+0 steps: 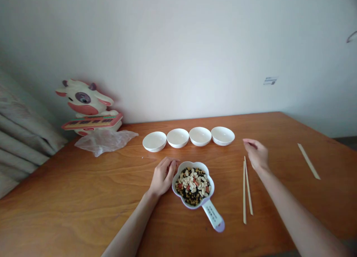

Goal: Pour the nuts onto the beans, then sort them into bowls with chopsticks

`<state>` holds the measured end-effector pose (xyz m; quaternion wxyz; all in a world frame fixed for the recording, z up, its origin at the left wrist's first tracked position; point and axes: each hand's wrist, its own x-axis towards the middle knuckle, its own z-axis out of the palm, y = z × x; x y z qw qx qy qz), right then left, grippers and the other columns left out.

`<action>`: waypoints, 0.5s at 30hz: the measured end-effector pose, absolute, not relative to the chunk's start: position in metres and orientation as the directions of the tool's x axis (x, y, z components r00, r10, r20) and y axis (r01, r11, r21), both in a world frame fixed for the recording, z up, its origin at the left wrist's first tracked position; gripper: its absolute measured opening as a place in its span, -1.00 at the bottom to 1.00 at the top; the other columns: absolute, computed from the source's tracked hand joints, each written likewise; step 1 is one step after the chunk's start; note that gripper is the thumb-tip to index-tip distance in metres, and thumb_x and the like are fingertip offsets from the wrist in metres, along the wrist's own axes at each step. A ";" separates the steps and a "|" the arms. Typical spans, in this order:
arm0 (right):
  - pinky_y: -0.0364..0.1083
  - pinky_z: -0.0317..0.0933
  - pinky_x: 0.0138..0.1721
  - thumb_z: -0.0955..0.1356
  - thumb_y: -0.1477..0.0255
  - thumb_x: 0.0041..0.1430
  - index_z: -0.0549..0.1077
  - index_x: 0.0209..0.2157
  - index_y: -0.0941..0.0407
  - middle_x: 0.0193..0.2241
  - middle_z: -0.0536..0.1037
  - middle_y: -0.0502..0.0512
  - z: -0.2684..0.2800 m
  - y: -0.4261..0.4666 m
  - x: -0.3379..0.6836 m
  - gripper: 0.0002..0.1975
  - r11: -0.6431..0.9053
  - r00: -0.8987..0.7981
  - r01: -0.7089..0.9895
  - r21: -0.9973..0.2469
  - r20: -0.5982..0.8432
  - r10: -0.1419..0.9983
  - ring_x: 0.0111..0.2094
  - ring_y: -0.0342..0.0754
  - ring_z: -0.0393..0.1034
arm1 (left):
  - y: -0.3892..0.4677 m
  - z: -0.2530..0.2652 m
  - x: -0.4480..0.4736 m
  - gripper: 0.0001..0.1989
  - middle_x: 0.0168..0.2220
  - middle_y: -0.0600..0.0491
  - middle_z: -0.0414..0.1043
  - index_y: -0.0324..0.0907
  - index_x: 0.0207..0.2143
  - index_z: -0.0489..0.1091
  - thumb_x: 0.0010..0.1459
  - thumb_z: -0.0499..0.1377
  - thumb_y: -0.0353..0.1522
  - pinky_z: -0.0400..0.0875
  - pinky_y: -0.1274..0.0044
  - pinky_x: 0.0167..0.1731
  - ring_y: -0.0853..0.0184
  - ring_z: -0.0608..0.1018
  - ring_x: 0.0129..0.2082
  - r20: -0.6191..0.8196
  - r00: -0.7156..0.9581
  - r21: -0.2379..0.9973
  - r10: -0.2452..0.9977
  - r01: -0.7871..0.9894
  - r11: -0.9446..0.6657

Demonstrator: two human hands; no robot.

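My left hand rests on the table with its fingers curled, right by the left rim of a flower-shaped bowl with a handle. In that bowl lie mixed dry foods: pale flat seeds on top, some reddish pieces, dark and yellow beans or grains around them. To the right, my right hand has its fingers drawn together, and nothing shows in them. Just left of its wrist, a pair of wooden chopsticks lies on the table. Several white bowls stand in a row beyond both hands, with nothing visible inside.
A cow-shaped toy keyboard stands at the back left against the wall, with a crumpled clear plastic bag before it. On the right side of the wooden table lies a chopstick sleeve. A curtain hangs at the left.
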<state>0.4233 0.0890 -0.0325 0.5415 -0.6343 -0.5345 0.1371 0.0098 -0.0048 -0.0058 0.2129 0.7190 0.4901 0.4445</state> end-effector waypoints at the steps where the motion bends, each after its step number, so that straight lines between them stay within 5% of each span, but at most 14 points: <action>1: 0.12 0.41 -0.02 0.36 0.28 0.34 0.43 0.10 0.13 0.07 0.49 0.20 -0.029 0.073 0.409 -0.64 0.201 0.386 0.494 -0.846 0.421 0.821 -0.02 0.04 0.47 | -0.005 -0.006 0.010 -0.69 -0.24 -0.03 0.54 -0.17 -0.10 0.49 0.43 0.00 -0.23 0.45 0.43 -0.15 0.26 0.56 -0.23 0.435 0.115 0.745 0.893 0.511 -0.429; 6: 0.13 0.40 0.01 0.36 0.27 0.34 0.47 0.02 0.16 0.02 0.53 0.18 -0.003 0.026 0.311 -0.68 0.403 0.179 0.313 -0.860 0.470 0.864 -0.01 0.03 0.48 | -0.011 0.001 0.015 -0.72 -0.24 0.01 0.54 -0.17 0.01 0.42 0.39 0.09 -0.22 0.44 0.49 -0.25 0.35 0.53 -0.31 0.478 0.074 0.751 0.875 0.482 -0.451; 11: 0.05 0.44 -0.02 0.44 0.28 0.24 0.58 -0.24 0.11 -0.17 0.62 0.13 0.018 0.027 0.234 -0.81 0.459 -0.203 0.158 -0.874 0.426 0.882 -0.11 0.01 0.54 | -0.016 0.012 0.017 -0.71 -0.20 0.01 0.53 -0.14 -0.05 0.46 0.25 0.28 -0.21 0.43 0.50 -0.25 0.36 0.50 -0.28 0.547 0.075 0.711 0.834 0.484 -0.510; 15: 0.06 0.39 0.04 0.47 0.32 0.18 0.60 -0.30 0.05 -0.16 0.61 0.13 0.023 0.015 0.221 -0.89 0.469 -0.294 0.109 -0.877 0.422 0.858 -0.06 0.05 0.50 | -0.017 0.013 0.017 -0.71 -0.16 0.00 0.55 -0.12 -0.08 0.50 0.18 0.35 -0.22 0.47 0.48 -0.18 0.30 0.53 -0.17 0.600 0.205 0.627 0.773 0.480 -0.614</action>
